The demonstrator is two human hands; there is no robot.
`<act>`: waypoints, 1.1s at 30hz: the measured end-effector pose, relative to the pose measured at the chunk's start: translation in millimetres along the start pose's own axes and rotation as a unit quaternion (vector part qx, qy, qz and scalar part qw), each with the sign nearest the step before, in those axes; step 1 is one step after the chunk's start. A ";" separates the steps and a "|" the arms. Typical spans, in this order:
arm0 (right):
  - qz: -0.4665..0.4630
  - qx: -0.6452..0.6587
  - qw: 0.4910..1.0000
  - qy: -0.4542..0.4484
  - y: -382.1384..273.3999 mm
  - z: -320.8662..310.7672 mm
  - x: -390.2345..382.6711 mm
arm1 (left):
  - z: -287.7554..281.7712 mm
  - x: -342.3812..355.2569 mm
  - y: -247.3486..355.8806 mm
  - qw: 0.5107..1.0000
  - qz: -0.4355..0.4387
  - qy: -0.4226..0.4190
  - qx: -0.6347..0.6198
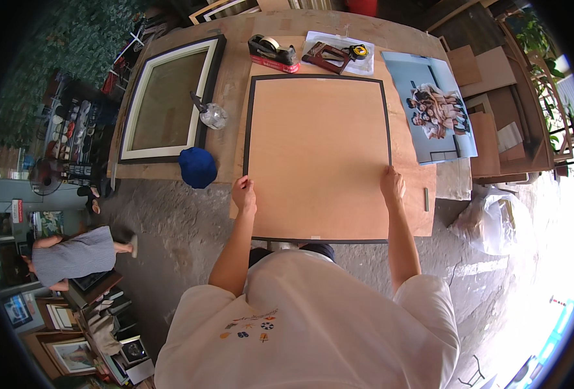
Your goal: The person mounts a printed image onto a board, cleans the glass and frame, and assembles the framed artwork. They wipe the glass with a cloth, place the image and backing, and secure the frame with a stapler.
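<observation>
A large picture frame with a thin black edge lies back up on the worktable, its brown backing board facing me. My left hand is closed on the left black edge, with the fingers curled at the rim. On the opposite side my right hand grips the right black edge at about the same height. The near edge of the frame comes close to my body. A small pale patch sits midway along that edge. Beyond the far edge are a tape dispenser and a brown staple gun.
At left lies a black-and-white frame, with a clear spray bottle and a blue cloth pad beside it. A tape measure and a group photo print lie at right. A person bends over at far left.
</observation>
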State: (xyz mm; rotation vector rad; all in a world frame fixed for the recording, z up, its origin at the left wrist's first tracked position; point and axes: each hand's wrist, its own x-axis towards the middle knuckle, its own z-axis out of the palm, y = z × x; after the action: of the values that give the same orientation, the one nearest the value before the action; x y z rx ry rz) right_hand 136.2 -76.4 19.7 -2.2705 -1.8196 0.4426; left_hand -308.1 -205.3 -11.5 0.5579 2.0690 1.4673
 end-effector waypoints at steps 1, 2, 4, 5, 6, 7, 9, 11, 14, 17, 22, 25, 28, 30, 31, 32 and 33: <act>-0.008 -0.004 1.000 -0.001 0.3 -0.1 -0.2 | 1.4 2.4 -1.9 0.999 -0.020 0.003 -0.030; -0.021 -0.008 1.000 -0.002 -3.2 -0.2 0.7 | 1.1 6.5 -2.4 0.997 -0.038 0.010 -0.061; -0.010 -0.015 1.000 -0.013 -7.7 -2.3 -1.8 | -0.6 12.5 -4.0 0.994 -0.059 0.016 -0.087; -0.003 -0.019 1.000 -0.018 -7.9 -1.9 -2.4 | 1.5 13.6 -3.5 0.995 -0.062 0.012 -0.083; -0.010 -0.022 1.000 -0.019 -8.5 -1.8 -1.9 | 2.0 13.9 -2.9 0.995 -0.065 0.009 -0.078; -0.017 -0.024 0.999 -0.021 -8.9 -2.5 -0.6 | 0.6 13.2 -2.3 0.996 -0.060 0.016 -0.069; -0.024 -0.041 0.999 -0.025 0.2 -1.8 4.2 | 6.0 9.0 3.4 0.997 -0.053 0.015 -0.051; -0.035 -0.065 0.997 -0.039 3.2 0.5 10.5 | 5.3 7.4 9.5 0.999 0.007 0.033 -0.024; -0.014 -0.080 0.997 0.014 -11.6 -17.4 -2.1 | -20.2 -2.0 16.5 0.969 0.213 0.055 0.111; 0.019 -0.015 1.000 -0.009 27.3 -27.2 -17.9 | -73.1 -16.7 19.9 0.958 0.195 -0.029 0.208; 0.131 -0.002 0.953 -0.272 117.6 -16.9 -84.3 | -139.3 -60.0 -22.0 0.944 -0.121 -0.223 0.212; 0.204 0.130 0.901 -0.361 116.1 -31.2 -128.0 | -147.2 -76.7 -18.7 0.939 -0.133 -0.269 0.170; 0.218 0.233 0.900 -0.298 106.5 -42.9 -152.6 | -145.5 -75.0 -21.0 0.940 -0.157 -0.277 0.126; 0.235 0.276 0.885 -0.291 103.3 -43.5 -162.7 | -143.0 -73.6 -13.1 0.934 -0.127 -0.304 0.136; 0.232 0.283 0.881 -0.301 109.0 -34.5 -164.8 | -145.5 -70.6 -16.0 0.932 -0.120 -0.314 0.137; 0.228 0.288 0.878 -0.308 110.9 -35.6 -165.0 | -142.7 -71.4 -16.9 0.929 -0.113 -0.327 0.134; 0.229 0.303 0.881 -0.283 109.8 -33.1 -169.0 | -142.7 -72.6 -17.3 0.927 -0.119 -0.331 0.132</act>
State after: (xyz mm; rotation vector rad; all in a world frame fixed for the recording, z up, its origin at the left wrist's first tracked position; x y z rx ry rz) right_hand 214.9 -264.5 31.9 -2.1868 -1.0251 1.6394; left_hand -343.6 -358.4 23.3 0.7516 1.7077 0.7188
